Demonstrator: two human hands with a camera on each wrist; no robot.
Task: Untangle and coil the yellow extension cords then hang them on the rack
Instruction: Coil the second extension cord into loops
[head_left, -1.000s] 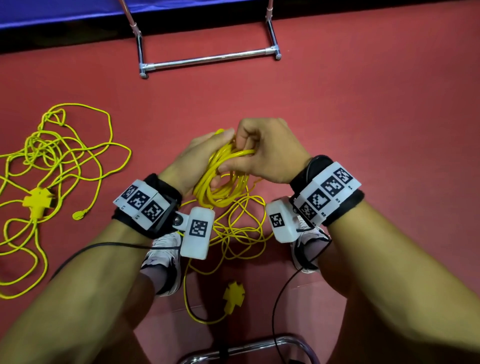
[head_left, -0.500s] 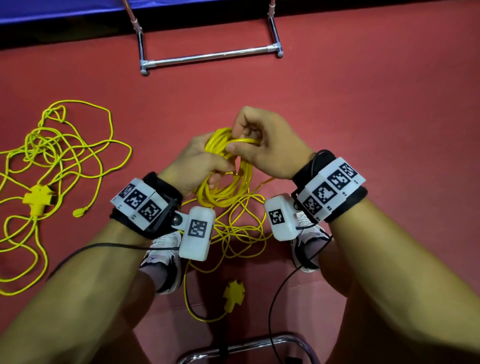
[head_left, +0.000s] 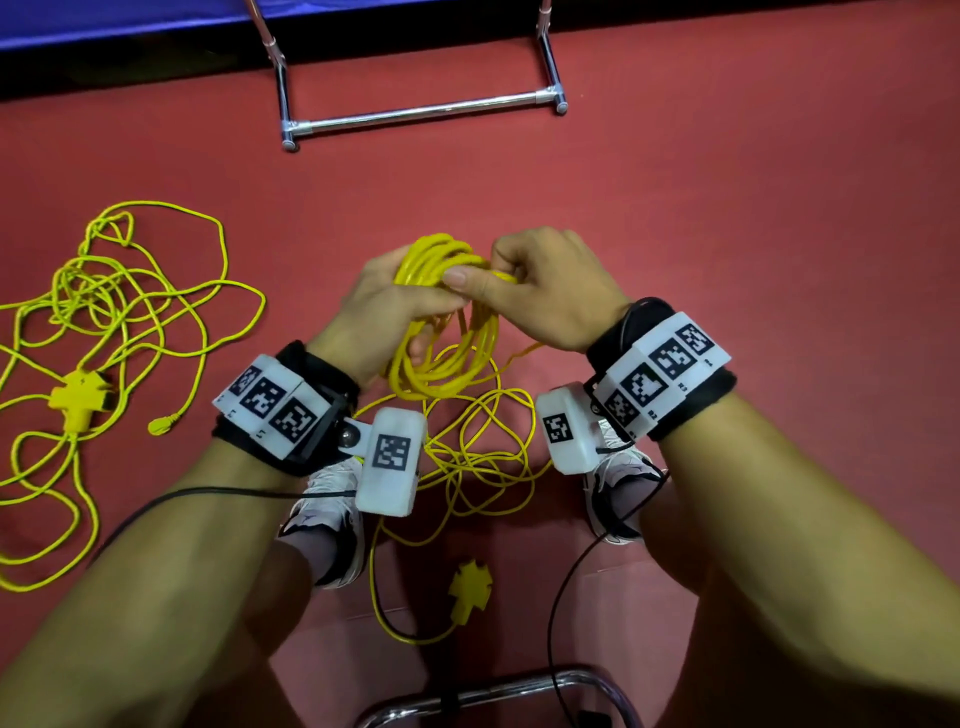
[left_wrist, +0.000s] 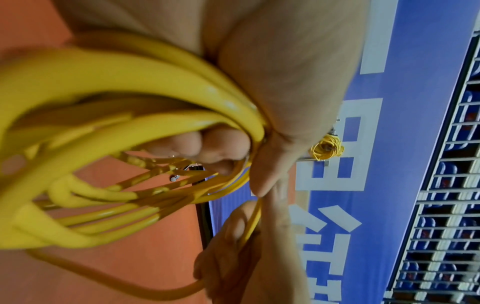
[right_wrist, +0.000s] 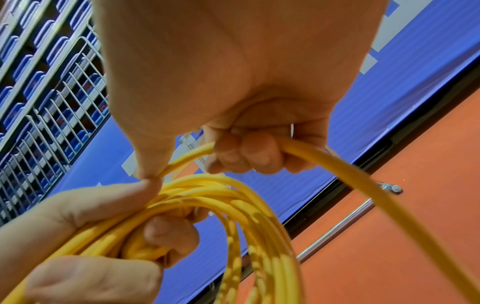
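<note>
- A person sits above a red floor (head_left: 727, 208), seen from a head-worn camera, with both forearms reaching forward and tracking bands on the wrists.
- The left hand (head_left: 384, 306) has its fingers curled around a bundle of yellow extension-cord loops (head_left: 447, 332), holding the coil (right_wrist: 207, 205) upright in front of the knees.
- The right hand (head_left: 545, 291) is closed on a single strand of the same cord (right_wrist: 324, 162), pinched between thumb and fingers right at the top of the coil, beside the left thumb.
- Below the hands, the uncoiled remainder of this cord (head_left: 483, 457) lies in loose tangles on the floor between two sneakers, ending at a yellow cross-shaped multi-outlet socket (head_left: 470, 590).
- A second yellow extension cord (head_left: 130, 312) sprawls tangled on the floor at far left, well apart from the hands, with its own cross-shaped socket (head_left: 80, 400).
- The chrome base bar of a rack (head_left: 421, 111) stands on the floor ahead.
- In the left wrist view, a small coil of yellow cord (left_wrist: 327, 150) seems to hang on a fixture against a blue banner; it is too small to be sure.
</note>
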